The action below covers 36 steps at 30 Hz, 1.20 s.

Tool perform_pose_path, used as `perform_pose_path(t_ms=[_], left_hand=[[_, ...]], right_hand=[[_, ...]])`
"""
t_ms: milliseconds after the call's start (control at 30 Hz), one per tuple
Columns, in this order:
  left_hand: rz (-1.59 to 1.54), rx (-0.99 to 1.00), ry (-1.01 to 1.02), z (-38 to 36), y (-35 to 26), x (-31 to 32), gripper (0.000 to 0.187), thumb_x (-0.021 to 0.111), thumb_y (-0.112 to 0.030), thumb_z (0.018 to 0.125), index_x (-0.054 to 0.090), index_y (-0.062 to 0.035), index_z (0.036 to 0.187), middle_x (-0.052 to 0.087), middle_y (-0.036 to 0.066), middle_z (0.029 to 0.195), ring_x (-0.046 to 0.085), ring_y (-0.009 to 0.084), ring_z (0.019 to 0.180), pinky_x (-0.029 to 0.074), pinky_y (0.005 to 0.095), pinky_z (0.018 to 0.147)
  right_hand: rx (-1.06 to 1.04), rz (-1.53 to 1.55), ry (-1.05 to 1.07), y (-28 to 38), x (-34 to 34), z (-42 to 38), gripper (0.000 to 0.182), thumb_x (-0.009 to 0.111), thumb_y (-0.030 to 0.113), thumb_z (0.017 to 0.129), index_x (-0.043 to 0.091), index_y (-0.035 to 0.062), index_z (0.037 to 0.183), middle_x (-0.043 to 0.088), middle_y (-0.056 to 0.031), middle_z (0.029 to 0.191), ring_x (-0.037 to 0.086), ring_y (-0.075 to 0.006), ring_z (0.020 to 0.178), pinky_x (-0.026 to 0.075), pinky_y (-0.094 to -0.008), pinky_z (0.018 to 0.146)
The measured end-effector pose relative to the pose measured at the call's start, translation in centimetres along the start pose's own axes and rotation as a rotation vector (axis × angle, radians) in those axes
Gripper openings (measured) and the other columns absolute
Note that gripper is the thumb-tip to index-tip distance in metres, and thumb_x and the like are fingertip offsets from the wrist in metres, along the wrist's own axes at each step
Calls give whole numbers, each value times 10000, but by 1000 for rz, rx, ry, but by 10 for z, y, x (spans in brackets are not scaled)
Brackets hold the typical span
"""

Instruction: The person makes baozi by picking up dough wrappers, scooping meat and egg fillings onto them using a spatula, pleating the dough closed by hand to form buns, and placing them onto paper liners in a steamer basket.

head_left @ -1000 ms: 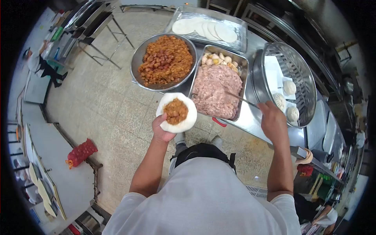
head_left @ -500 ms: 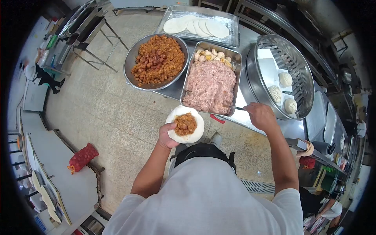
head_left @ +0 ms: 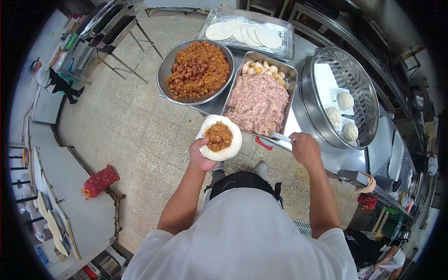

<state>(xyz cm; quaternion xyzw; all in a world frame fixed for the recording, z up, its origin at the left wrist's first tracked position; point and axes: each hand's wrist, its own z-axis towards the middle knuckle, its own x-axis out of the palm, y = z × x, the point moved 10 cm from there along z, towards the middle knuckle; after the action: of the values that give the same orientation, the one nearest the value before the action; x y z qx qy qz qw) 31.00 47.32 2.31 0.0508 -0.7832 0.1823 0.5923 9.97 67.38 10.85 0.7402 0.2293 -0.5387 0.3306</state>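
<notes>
On my left hand lies a round dough wrapper, my thumb over its edge, with reddish-brown filling in its middle. My right hand is closed on a metal spatula, whose tip touches the near right corner of the raw minced meat. That meat fills most of a rectangular steel pan, with pale round pieces at its far end. To the left of the pan, a big metal bowl holds more of the reddish-brown filling.
Flat dough rounds lie in a metal tray at the back. Three pleated buns sit on paper in a round steamer at right. A red net sack lies at left. Other people are farther off.
The spatula has come back from the meat toward the pan's near corner, showing more of its blade. The view has shifted slightly, and the wrapper remains on my left hand.
</notes>
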Motion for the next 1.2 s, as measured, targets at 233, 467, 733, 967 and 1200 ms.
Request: perform_pose_path(t_ms=[233,467,733,967,1200], left_hand=[[9,37,-3,1,-9,4,654,642,-189,813,449,23,1401,573,213,1336,574,369,1230,437,525,1085],[10,41,-43,21,-6,6,634,636,-181,816,458,15,1392,573,218,1335,575,380,1226,438,541,1083],[-57,-38,80,66,34,62,620,601,-293,899,444,-5,1426,516,223,1415,503,394,1310,354,574,1135],[-164,-159,92,71,54,72,602,587,-336,930,456,-33,1434,500,203,1444,479,391,1334,330,596,1140],[-74,12,140,68,44,69,609,609,-279,883,468,-34,1423,537,191,1408,499,376,1317,350,582,1135]], right_hand=[[45,480,-106,-14,35,0,142,632,55,850,713,29,964,693,-207,855,669,-381,782,521,-427,706],[-55,468,-409,-5,-11,-12,109,634,13,874,676,11,975,672,-186,861,647,-374,754,508,-413,683],[-301,389,-558,54,-78,-30,249,652,-36,831,679,69,1056,630,-130,917,620,-320,817,512,-405,689],[-379,301,-491,59,-54,-34,362,681,-53,730,705,76,1067,627,-112,932,621,-302,857,521,-397,703],[-386,142,-375,71,-104,-34,308,669,-41,732,719,58,1019,623,-123,889,624,-307,832,515,-405,682]])
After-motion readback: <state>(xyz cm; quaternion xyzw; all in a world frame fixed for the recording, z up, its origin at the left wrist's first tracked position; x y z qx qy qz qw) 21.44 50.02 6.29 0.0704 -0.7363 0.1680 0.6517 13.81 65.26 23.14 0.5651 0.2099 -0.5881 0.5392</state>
